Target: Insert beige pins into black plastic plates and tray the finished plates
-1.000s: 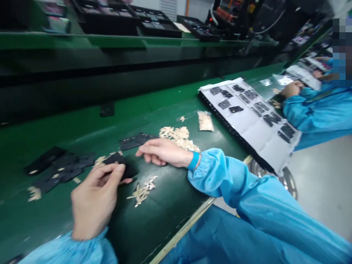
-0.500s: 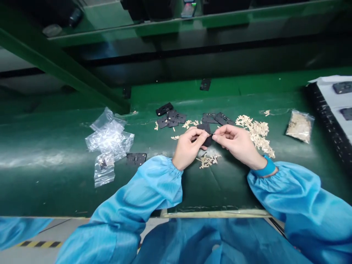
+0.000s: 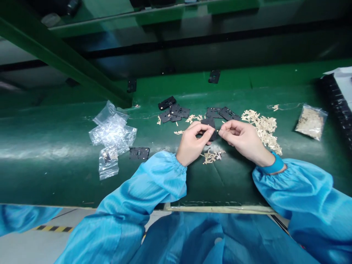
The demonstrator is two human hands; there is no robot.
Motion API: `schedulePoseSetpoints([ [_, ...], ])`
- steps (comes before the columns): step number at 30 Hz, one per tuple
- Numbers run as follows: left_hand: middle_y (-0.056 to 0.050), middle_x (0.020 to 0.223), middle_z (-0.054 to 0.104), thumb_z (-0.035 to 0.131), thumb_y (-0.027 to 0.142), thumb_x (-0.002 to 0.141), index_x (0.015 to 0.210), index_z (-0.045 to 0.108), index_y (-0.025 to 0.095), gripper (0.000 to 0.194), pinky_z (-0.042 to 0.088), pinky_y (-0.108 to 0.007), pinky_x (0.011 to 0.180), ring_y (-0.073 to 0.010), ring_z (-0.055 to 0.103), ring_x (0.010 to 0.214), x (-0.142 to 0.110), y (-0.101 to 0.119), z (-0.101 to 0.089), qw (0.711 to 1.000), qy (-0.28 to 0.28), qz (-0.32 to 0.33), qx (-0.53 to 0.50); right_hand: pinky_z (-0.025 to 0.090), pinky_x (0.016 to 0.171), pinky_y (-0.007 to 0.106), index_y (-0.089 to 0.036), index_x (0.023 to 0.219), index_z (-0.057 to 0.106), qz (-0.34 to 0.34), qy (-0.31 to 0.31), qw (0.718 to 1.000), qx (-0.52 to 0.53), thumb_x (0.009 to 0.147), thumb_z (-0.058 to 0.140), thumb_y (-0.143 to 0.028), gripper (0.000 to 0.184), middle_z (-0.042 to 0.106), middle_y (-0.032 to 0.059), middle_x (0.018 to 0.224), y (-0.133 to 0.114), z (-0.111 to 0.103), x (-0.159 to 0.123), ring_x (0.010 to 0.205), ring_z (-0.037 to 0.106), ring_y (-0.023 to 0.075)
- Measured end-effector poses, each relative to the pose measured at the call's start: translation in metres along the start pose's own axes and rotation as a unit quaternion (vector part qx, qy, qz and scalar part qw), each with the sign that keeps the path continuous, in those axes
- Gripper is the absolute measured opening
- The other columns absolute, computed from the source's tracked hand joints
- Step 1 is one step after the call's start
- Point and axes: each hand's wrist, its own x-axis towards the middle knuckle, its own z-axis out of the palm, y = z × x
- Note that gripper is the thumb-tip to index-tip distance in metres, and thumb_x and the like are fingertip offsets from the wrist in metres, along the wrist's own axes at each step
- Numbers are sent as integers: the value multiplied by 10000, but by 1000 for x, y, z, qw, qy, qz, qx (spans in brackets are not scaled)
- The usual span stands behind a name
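My left hand grips a black plastic plate between thumb and fingers, above the green work surface. Its lower part is partly covered by my fingers. My right hand is just right of the plate, thumb and forefinger pinched together. A tiny light speck shows by those fingertips, too small to name. Below my hands lies a small heap of thin tan metal strips. A larger pile of similar pieces spreads beyond my right hand.
Several black plates lie behind my left hand, and two more plates overlap behind my right. Clear plastic bags and a single black plate are at left. A filled bag and a black-edged tray are at right.
The right fingertips have drawn slightly away from the black plate, leaving a small gap. The left hand keeps its hold on the plate. The whole view has shifted a little.
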Motion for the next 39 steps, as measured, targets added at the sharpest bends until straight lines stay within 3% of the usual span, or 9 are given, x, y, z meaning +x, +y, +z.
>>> schedulePoseSetpoints([
  [6, -36, 895, 585, 757, 275, 846, 817, 721, 163, 121, 601, -193, 556, -123, 614, 773, 0, -3, -1, 999, -7, 27, 46, 453, 566, 265, -177, 807, 696, 2, -22, 999, -33, 786, 814, -415, 267, 675, 26, 736, -1, 2, -1, 621, 556, 126],
  [12, -31, 938, 553, 759, 334, 851, 821, 697, 139, 207, 646, -222, 564, -103, 626, 749, 3, 1, -1, 999, 4, -14, -33, 338, 454, 237, -184, 995, 714, 30, 18, 997, 66, 866, 759, -374, 233, 550, -44, 605, 1, -3, 1, 494, 446, 93],
  [21, -15, 907, 544, 804, 453, 815, 827, 708, 141, 326, 664, -221, 596, -87, 620, 729, 1, 6, -1, 997, -8, -43, -65, 428, 577, 250, -193, 926, 702, -15, -16, 1000, 23, 861, 784, -402, 234, 683, 17, 860, 1, 1, -2, 645, 533, 106],
  [28, -17, 914, 541, 810, 466, 808, 817, 707, 143, 339, 665, -218, 605, -86, 619, 734, 0, 10, 0, 996, -17, -47, -69, 490, 692, 278, -198, 858, 688, -11, -25, 999, 36, 845, 779, -412, 234, 695, 23, 854, 1, 4, 0, 728, 597, 139],
  [35, -22, 918, 551, 806, 458, 812, 834, 717, 145, 327, 663, -219, 605, -98, 634, 751, 0, 6, 1, 997, -15, -43, -66, 462, 620, 275, -195, 814, 671, -14, -1, 999, 31, 822, 762, -399, 224, 670, 13, 785, -1, 7, 0, 645, 550, 123],
  [39, -49, 1050, 636, 739, 361, 879, 973, 723, 164, 219, 672, -231, 677, -115, 681, 835, 3, 2, -3, 998, -4, -35, -54, 434, 570, 266, -189, 795, 671, -13, 19, 1000, 14, 801, 745, -309, 141, 659, 6, 738, 2, 4, 0, 585, 516, 107],
])
